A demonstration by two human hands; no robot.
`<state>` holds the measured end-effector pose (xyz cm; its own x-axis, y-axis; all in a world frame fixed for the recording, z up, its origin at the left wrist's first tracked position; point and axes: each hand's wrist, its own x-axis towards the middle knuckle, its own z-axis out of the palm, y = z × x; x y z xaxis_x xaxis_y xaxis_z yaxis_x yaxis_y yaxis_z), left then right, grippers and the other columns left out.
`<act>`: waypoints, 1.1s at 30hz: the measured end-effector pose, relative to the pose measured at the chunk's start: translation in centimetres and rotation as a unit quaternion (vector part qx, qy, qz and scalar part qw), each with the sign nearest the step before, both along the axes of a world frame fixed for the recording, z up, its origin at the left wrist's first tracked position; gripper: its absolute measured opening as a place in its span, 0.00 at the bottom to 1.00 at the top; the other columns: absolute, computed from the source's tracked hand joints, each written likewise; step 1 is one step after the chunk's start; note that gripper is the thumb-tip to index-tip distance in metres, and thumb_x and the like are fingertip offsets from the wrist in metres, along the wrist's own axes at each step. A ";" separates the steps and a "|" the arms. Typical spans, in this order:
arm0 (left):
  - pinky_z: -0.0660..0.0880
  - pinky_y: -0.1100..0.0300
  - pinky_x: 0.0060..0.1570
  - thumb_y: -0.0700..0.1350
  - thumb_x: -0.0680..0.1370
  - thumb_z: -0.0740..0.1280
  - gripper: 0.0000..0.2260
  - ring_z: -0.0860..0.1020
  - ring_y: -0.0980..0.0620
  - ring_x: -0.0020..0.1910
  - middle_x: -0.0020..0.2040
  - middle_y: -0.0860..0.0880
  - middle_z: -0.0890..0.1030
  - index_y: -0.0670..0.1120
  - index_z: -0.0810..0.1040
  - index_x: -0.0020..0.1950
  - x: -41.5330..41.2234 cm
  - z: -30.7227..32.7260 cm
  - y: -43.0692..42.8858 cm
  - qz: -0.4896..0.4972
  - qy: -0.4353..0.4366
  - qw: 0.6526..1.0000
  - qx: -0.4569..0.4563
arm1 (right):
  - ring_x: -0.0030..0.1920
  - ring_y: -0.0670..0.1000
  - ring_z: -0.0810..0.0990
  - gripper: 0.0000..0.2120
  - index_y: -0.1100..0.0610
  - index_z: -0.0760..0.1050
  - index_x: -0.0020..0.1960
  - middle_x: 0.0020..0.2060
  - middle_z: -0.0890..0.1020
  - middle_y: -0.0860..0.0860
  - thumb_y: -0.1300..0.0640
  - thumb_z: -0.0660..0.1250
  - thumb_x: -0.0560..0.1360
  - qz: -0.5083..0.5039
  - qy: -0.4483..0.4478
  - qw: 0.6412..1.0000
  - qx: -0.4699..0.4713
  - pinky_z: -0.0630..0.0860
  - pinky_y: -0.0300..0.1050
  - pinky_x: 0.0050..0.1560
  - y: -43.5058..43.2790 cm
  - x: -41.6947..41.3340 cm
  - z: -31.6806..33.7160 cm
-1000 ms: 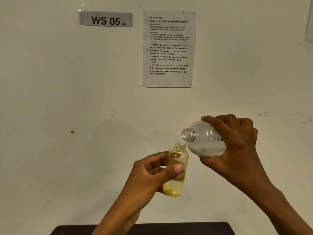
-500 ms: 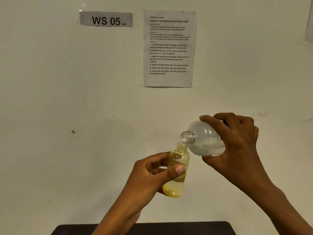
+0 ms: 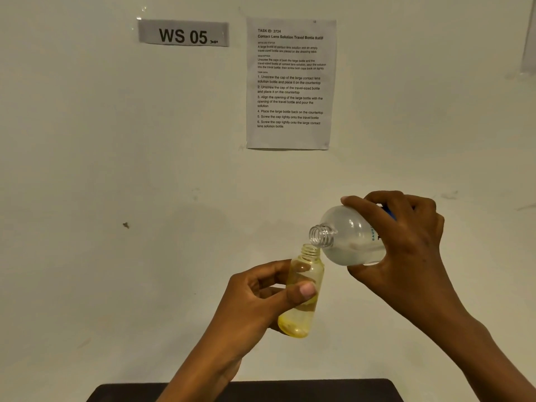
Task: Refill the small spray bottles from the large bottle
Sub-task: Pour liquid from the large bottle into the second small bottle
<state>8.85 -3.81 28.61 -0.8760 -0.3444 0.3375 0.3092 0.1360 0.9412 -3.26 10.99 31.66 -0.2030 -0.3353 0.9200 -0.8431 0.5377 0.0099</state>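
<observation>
Before the wall, left hand (image 3: 255, 300) gripping small bottle (image 3: 301, 297), right hand (image 3: 406, 245) tilting large bottle (image 3: 351, 236)

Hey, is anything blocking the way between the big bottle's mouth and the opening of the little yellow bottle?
Nothing visible does. Both necks are uncapped, and the large bottle, tilted in the right hand, has its mouth just above the small bottle held in the left hand.

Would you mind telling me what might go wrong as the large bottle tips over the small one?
1. The neck of the large clear bottle overlaps only one edge of the mouth of the small yellow bottle, so liquid may spill outside.
2. Both bottles are held mid-air by the left hand and right hand; a wobble could misalign them.
</observation>
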 end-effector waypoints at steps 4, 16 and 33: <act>0.78 0.63 0.31 0.54 0.57 0.71 0.16 0.83 0.55 0.41 0.44 0.58 0.84 0.57 0.81 0.44 0.0 0.0 0.0 0.000 0.000 1.000 0.000 | 0.53 0.54 0.65 0.32 0.46 0.69 0.61 0.52 0.75 0.50 0.53 0.69 0.57 -0.001 0.006 1.000 0.001 0.51 0.38 0.49 0.0 0.1 0.1; 0.77 0.63 0.30 0.53 0.57 0.72 0.17 0.84 0.54 0.41 0.44 0.55 0.85 0.55 0.82 0.45 0.1 0.1 0.3 -0.001 0.001 1.000 0.004 | 0.54 0.54 0.64 0.32 0.46 0.69 0.61 0.52 0.75 0.51 0.55 0.69 0.57 -0.003 0.013 1.000 0.001 0.51 0.38 0.50 0.3 0.2 0.3; 0.77 0.63 0.30 0.53 0.56 0.71 0.15 0.84 0.55 0.40 0.43 0.56 0.85 0.56 0.82 0.42 0.2 0.1 0.4 -0.001 0.002 1.000 0.008 | 0.54 0.54 0.64 0.31 0.46 0.68 0.61 0.52 0.75 0.51 0.54 0.69 0.57 -0.005 0.022 1.000 -0.001 0.51 0.38 0.50 0.3 0.2 0.4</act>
<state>9.05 -3.42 28.75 -0.8755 -0.3481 0.3351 0.3130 0.1198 0.9422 -3.08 11.31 32.09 -0.1661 -0.3306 0.9290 -0.8361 0.5468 0.0451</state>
